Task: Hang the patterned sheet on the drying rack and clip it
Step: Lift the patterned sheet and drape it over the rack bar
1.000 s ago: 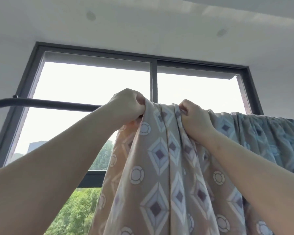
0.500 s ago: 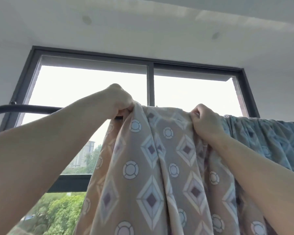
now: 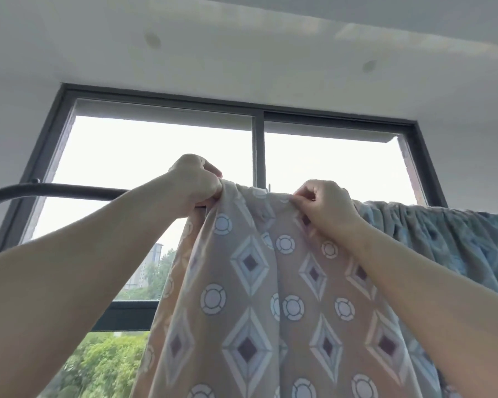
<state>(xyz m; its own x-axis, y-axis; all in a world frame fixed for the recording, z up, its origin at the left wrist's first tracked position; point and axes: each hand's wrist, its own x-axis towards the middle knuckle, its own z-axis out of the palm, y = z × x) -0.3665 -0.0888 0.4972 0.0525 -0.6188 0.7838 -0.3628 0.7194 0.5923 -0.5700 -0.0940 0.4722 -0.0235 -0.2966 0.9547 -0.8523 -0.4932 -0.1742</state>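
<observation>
- Two bare hands are up at the drying rack rail [image 3: 69, 188], and both of them have hold of the patterned sheet [image 3: 250, 285].
- The left hand [image 3: 196, 182] is balled into a fist around the sheet's left edge, right where the cloth meets the rail. Its fingers are curled in tight and the back of the hand faces the camera.
- The right hand [image 3: 327, 206] sits further right along the rail. Its thumb and fingertips pinch a little fold at the very top of the sheet, and the other fingers are tucked in too.
- The sheet itself is draped over the rail between the hands and hangs down toward the camera, all the way out of the bottom of the view. It's tan-ish, with pale diamonds that have dark purple centres, plus white ringed circles. It has a few long vertical folds, nothing too crumpled.
- Right of the right hand there's bunched fabric [image 3: 443, 237] gathered tight along the rail, looking more blue-grey. Honestly can't tell if that's the rest of the same sheet or a separate piece.
- The rail is dark, bare on the left side, and bends downward at the far left.
- Behind it all is a dark-framed window [image 3: 258, 150] with a centre post and a very bright sky.
- Green trees [image 3: 104, 363] and a tall building [image 3: 148, 268] show low on the left.
- A white ceiling [image 3: 242, 53] is overhead.
</observation>
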